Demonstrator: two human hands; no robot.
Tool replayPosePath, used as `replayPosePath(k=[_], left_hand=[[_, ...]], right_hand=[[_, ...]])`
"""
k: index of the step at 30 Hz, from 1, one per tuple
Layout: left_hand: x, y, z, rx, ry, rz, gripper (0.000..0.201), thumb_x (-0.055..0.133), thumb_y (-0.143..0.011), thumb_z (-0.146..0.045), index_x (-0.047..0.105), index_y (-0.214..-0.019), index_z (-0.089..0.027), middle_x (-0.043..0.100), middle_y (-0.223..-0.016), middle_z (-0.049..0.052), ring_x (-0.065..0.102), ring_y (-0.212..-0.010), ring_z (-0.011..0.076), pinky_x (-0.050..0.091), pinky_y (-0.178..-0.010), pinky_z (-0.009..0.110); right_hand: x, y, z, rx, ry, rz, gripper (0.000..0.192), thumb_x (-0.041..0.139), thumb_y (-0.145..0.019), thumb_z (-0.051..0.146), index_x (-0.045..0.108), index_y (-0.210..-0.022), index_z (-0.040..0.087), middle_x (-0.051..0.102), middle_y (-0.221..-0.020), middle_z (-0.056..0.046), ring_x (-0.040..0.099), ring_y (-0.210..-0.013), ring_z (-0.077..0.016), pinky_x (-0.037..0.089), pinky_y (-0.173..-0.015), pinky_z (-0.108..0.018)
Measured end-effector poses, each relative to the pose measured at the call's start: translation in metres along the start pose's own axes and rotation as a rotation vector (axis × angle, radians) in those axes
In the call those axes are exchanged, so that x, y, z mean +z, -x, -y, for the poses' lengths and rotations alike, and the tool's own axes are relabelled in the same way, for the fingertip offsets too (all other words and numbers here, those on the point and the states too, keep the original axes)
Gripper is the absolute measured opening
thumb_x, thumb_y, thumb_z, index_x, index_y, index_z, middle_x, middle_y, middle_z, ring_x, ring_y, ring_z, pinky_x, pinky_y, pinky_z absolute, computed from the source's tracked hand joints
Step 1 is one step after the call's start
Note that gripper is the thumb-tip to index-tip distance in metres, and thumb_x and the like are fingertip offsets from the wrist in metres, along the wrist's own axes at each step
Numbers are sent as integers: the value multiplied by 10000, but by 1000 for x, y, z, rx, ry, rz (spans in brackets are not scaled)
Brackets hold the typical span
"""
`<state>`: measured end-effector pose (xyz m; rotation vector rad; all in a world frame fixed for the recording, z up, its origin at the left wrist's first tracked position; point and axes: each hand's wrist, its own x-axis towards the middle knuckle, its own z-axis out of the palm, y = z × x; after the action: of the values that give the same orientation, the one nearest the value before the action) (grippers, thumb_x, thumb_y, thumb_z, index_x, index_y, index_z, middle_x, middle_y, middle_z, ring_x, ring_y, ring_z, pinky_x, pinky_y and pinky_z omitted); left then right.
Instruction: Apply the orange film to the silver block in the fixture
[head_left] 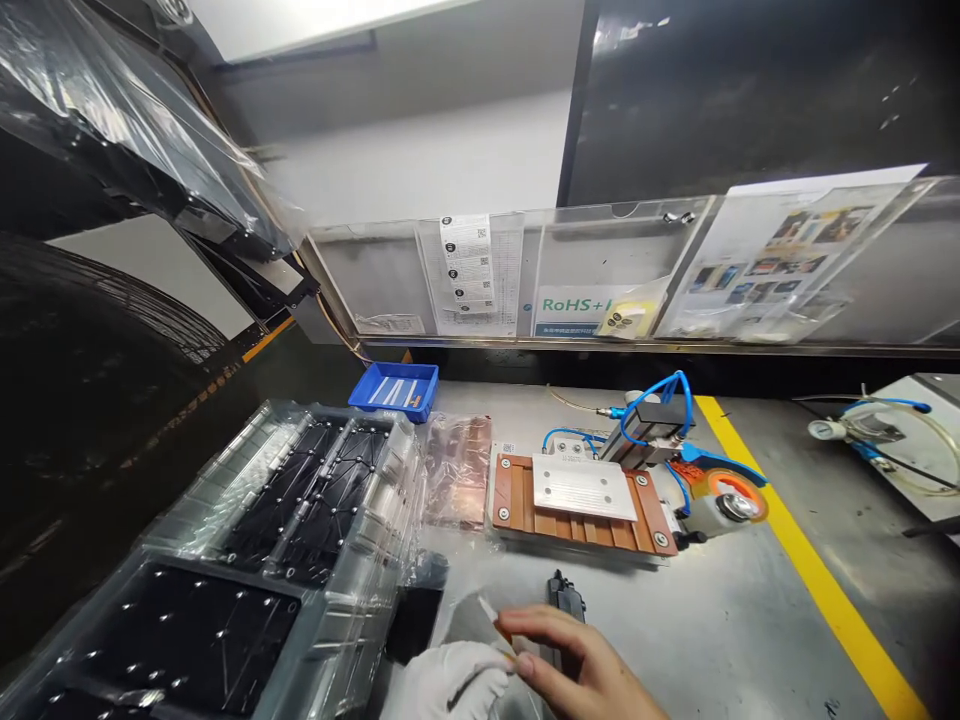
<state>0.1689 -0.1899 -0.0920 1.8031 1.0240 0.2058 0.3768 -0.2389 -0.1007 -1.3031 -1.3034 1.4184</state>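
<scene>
Fixture point(583, 502): copper-coloured block with a pale plate on top, sitting mid-surface point(712, 630); taken as landmark.

Right hand point(581, 670): bare, lying in front of the fixture at the bottom edge, fingers point(536, 628) curling loosely and pinching the tip of a thin strip point(491, 612).

Left hand point(450, 685): wearing a white glove, lying just left of the right hand, fingers bending toward the same strip; grip cannot be told.

Black part point(564, 598): lying between fixture and right hand.

Trays point(300, 520): black, wrapped in clear film, stacking left of the fixture.

Blue bin point(395, 388): sitting behind and left of the fixture.

Yellow line point(810, 570): running right of the fixture.
</scene>
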Motion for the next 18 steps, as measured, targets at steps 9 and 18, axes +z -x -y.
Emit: replayPosePath(k=[9, 18], left_hand=[[-12, 0, -5, 37, -143, 41, 339, 456, -900, -511, 725, -957, -315, 754, -924, 31, 680, -840, 226, 534, -778, 303], [-40, 4, -12, 235, -478, -229, 315, 543, -880, -523, 707, -1033, -302, 745, -938, 27, 679, -878, 217, 526, -826, 320]], right_hand=[[-1, 10, 5, 70, 94, 21, 613, 647, -856, 518, 552, -1385, 225, 497, -1431, -110, 437, -1325, -318, 361, -1113, -433], [-12, 6, 9, 237, -334, 99, 421, 769, -778, 534, 637, -984, 191, 704, -896, -62, 689, -776, -232, 524, -678, -297]])
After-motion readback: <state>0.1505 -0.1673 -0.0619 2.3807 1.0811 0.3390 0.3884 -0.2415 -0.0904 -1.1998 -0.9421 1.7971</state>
